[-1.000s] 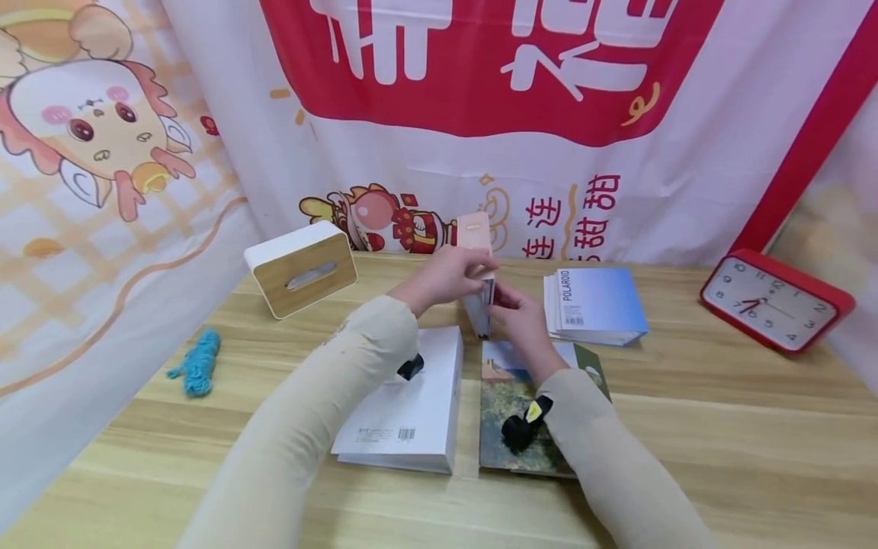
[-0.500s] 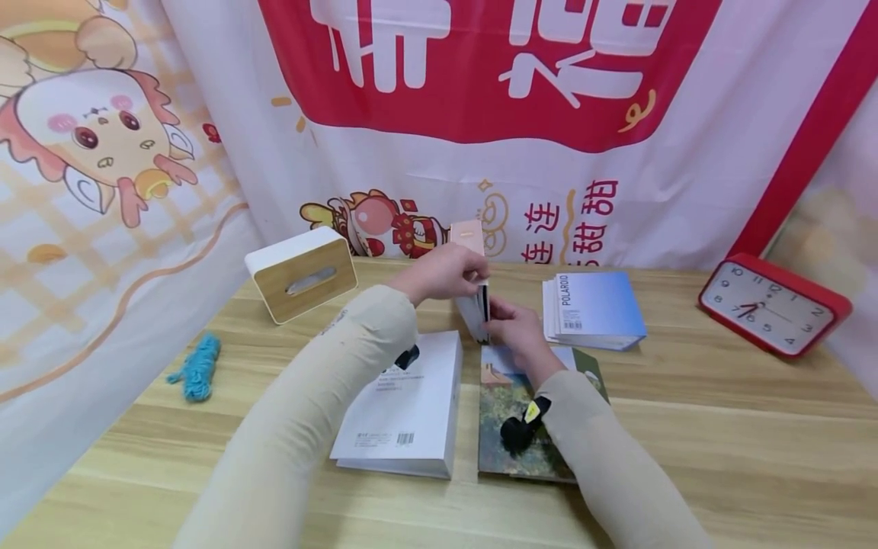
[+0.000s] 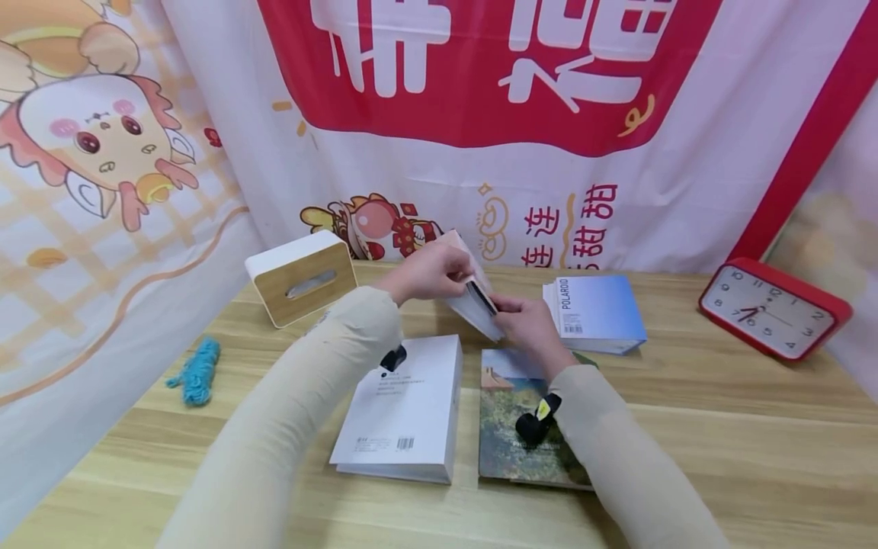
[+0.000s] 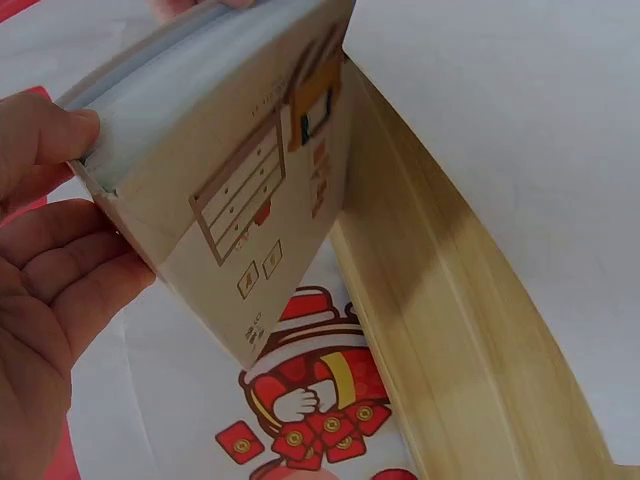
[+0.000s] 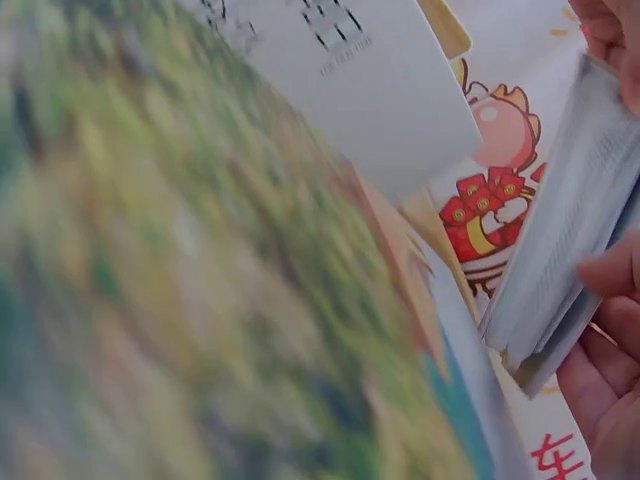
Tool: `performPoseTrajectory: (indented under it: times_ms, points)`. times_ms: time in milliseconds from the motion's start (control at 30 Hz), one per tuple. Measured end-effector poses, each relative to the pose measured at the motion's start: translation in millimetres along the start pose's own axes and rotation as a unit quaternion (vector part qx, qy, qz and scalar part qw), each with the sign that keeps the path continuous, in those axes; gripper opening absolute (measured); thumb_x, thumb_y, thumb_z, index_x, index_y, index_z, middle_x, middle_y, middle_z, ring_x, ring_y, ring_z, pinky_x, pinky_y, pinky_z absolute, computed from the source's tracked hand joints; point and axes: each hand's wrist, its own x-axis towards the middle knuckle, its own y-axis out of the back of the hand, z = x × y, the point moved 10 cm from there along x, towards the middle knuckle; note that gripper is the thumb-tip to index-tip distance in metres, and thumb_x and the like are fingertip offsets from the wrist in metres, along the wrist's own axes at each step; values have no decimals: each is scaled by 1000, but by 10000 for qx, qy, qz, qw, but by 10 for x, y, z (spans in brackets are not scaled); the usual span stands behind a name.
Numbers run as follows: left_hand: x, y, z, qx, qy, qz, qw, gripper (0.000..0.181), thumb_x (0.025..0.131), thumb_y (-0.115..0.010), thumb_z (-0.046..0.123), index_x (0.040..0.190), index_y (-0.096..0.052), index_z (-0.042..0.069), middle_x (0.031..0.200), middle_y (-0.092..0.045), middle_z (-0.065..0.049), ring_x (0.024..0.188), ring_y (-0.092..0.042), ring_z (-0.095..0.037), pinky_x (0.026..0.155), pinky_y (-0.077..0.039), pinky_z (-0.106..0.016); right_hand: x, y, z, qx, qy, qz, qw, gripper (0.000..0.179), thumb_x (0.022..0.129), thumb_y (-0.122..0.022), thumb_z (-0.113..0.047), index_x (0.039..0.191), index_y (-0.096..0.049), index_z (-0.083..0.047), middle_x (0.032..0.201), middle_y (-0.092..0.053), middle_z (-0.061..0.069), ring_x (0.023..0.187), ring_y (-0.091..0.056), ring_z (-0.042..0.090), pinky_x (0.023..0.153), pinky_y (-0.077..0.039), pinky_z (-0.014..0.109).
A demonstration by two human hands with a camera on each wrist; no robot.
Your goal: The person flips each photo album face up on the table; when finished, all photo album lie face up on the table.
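Between both hands a small photo album [image 3: 478,314] with a pale printed cover stands tilted near the back of the table. My left hand [image 3: 434,273] grips its upper edge in the head view. At the lower right corner, my right hand [image 3: 527,328] pinches the album. Drawings of a drawer unit show on the cover of the album [image 4: 245,200] in the left wrist view, with thumb and fingers at its edge. Its clear page edges face the right wrist camera, where the right hand [image 5: 608,375] holds a corner.
A white album [image 3: 405,412] and a landscape-covered album [image 3: 507,419] lie in front, under the forearms. Behind right is a blue album stack [image 3: 604,311]. A wooden-faced tissue box [image 3: 309,282], blue yarn [image 3: 198,374] and red clock [image 3: 768,313] stand around. A printed cloth [image 3: 411,175] hangs behind.
The held album has turned from nearly upright to slanted, its lower end swinging right. My right hand has moved slightly right with it, while the left hand has shifted a little left.
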Motion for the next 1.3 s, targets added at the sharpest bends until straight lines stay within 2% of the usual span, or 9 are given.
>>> performPoseTrajectory:
  times_ms: [200, 333, 467, 667, 933, 1100, 1300]
  points:
    - [-90, 47, -201, -259, 389, 204, 9987, 5, 76, -66, 6, 76, -61, 8, 71, -50, -1, 69, -46, -14, 61, -37, -23, 43, 54, -57, -484, 27, -66, 9988, 39, 83, -64, -12, 122, -62, -16, 126, -59, 3, 122, -49, 19, 102, -38, 36]
    - [-184, 34, -342, -575, 726, 267, 9953, 10, 76, -67, 7, 85, -63, 9, 74, -56, -2, 73, -48, -14, 63, -39, -23, 56, 55, -51, -594, -54, -74, 9982, 36, 82, -67, -18, 118, -65, -19, 125, -60, 1, 122, -48, 18, 103, -36, 37]
    - [-285, -34, -512, -1050, 1152, 188, 9876, 16, 77, -68, 6, 92, -63, 11, 84, -60, -4, 79, -51, -17, 68, -43, -25, 70, 50, -81, -822, 72, -31, 9966, 34, 81, -69, -21, 114, -67, -19, 124, -61, 2, 122, -48, 19, 103, -36, 37]
    - [-429, -120, -734, -1614, 1823, 85, 9699, 24, 76, -68, 1, 98, -63, 10, 102, -63, -7, 91, -55, -20, 76, -50, -28, 102, -59, -147, -1342, 321, -184, 9903, 34, 78, -73, -24, 111, -69, -18, 116, -65, 2, 117, -53, 20, 97, -42, 36]
    - [-526, -200, -938, -1587, 2121, 9, 9643, 28, 73, -67, -5, 97, -62, 9, 104, -61, -9, 91, -54, -22, 77, -51, -29, 144, -206, -164, -1765, 298, -351, 9832, 30, 75, -77, -27, 104, -72, -22, 106, -69, -5, 108, -56, 16, 92, -45, 35]
    - [-548, -277, -1014, -1652, 2261, -23, 9600, 31, 72, -67, -6, 99, -63, 8, 105, -63, -10, 95, -56, -23, 82, -52, -32, 150, -262, -160, -1924, 318, -550, 9793, 28, 76, -76, -21, 104, -72, -21, 106, -69, -3, 106, -57, 16, 92, -45, 36]
    - [-565, -409, -1088, -1536, 2539, -61, 9550, 31, 70, -67, -7, 97, -64, 10, 101, -62, -7, 91, -55, -22, 80, -49, -31, 174, -315, -94, -2173, 518, -715, 9721, 29, 75, -75, -13, 103, -73, -19, 102, -70, -1, 103, -59, 16, 92, -45, 36]
